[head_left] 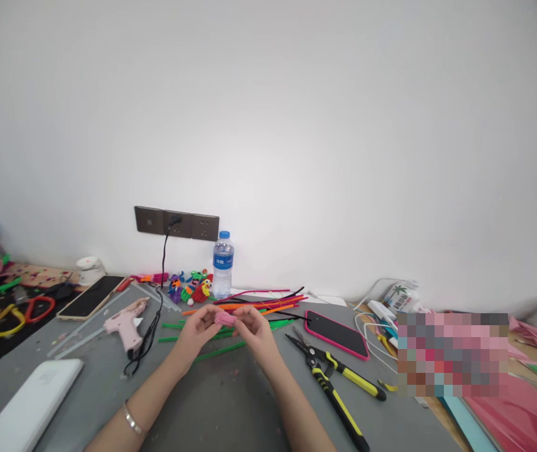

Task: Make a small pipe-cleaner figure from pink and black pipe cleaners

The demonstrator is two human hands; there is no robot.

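**Pink coil held between both hands**

From the head camera, I hold a small pink fuzzy pipe-cleaner coil (pixel 225 318) between my two hands above the grey table (pixel 230 402). My left hand (pixel 196 331) pinches its left end with thumb and fingertips closed on it; my right hand (pixel 255 329) pinches the right end the same way, so the hands nearly meet around the coil.

Just beyond my hands lies a loose bundle of green, orange, red and black pipe cleaners (pixel 249 311), and behind that a clear plastic water bottle with a blue label (pixel 223 263) stands by the wall. To the left of my left hand rests a pink hot-glue gun (pixel 125 321) with its black cord. To the right of my right hand lie black-and-yellow-handled pliers (pixel 331 383), and past them a black phone in a pink case (pixel 336 333). A white flat box (pixel 30 408) sits near my left forearm.
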